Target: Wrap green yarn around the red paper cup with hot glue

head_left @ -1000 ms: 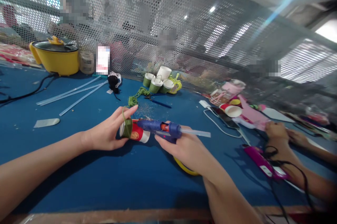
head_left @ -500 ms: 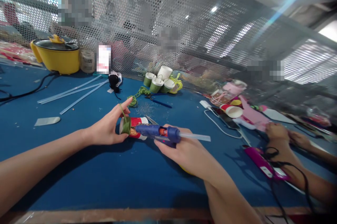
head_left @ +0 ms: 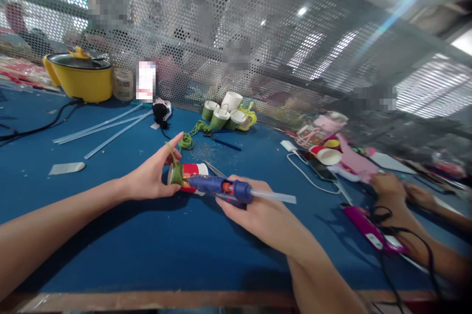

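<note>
A red and white paper cup (head_left: 199,170) lies on its side, with green cord (head_left: 177,173) wound round its left end. My left hand (head_left: 152,171) grips that end between thumb and fingers, the forefinger pointing up with a strand of cord by it. In my right hand (head_left: 258,206) is a blue glue gun (head_left: 214,185), its nozzle at the cup's side by the edge of the wound cord. A clear glue stick (head_left: 275,196) pokes out of its back. Behind the cup lies a loose heap of green cord (head_left: 187,141).
Several green-wrapped cups (head_left: 220,118) stand at the back beside blue-handled pliers (head_left: 226,143). Glue sticks (head_left: 99,127) and a yellow electric pot (head_left: 83,80) are on the left. To the right are a purple power strip (head_left: 363,225), cables and another person's hands (head_left: 387,184).
The glue gun's nozzle has shifted very slightly along the cup, by the cord's edge. Both hands keep their holds, and the view has moved a little.
</note>
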Tool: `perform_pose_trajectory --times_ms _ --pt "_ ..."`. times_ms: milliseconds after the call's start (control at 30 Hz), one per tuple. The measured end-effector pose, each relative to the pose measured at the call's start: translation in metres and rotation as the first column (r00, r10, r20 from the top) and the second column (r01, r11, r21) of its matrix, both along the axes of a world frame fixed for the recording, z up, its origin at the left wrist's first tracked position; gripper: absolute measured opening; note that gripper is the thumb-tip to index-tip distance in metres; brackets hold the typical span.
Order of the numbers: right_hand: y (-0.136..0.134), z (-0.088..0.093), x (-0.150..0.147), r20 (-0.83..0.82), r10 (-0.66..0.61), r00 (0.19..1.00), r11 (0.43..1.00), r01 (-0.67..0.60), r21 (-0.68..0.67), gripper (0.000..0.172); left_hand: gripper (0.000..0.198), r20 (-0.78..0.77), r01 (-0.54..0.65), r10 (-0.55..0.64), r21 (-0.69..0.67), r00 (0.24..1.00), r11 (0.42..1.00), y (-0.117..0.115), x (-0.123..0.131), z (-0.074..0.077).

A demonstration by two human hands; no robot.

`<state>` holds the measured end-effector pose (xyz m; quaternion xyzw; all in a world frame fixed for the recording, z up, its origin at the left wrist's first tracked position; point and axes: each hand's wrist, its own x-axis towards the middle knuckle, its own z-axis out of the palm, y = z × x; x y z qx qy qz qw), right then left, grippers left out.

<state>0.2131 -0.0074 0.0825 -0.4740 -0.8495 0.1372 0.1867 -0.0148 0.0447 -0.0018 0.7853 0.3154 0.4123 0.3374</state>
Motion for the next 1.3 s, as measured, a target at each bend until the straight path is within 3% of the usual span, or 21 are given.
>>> perform_pose_trajectory --times_ms 367,700,933,1300 --pt "0.001 -0.002 0.001 -0.014 0.044 0.999 0.999 -0.045 -0.007 0.021 0.099 0.023 -0.004 0.005 -0.05 1.0 0.999 0.001 0.0 0.0" --pt "0.0 0.002 -0.001 -0.006 0.012 1.0 1.0 -0.012 -0.027 0.021 0.096 -0.007 -0.009 0.01 0.051 1.0 0.999 0.0 -0.001 -0.001" --pt "0.007 -0.001 0.001 -0.026 -0.013 1.0 1.0 0.013 -0.004 0.016 0.097 -0.118 0.012 0.01 0.184 0.993 0.983 -0.003 -0.001 0.005" --pt "0.016 -0.008 0.003 0.068 0.001 0.998 0.992 -0.009 0.123 0.014 0.095 -0.147 0.058 -0.015 0.291 0.989 0.955 -0.009 0.001 0.009"
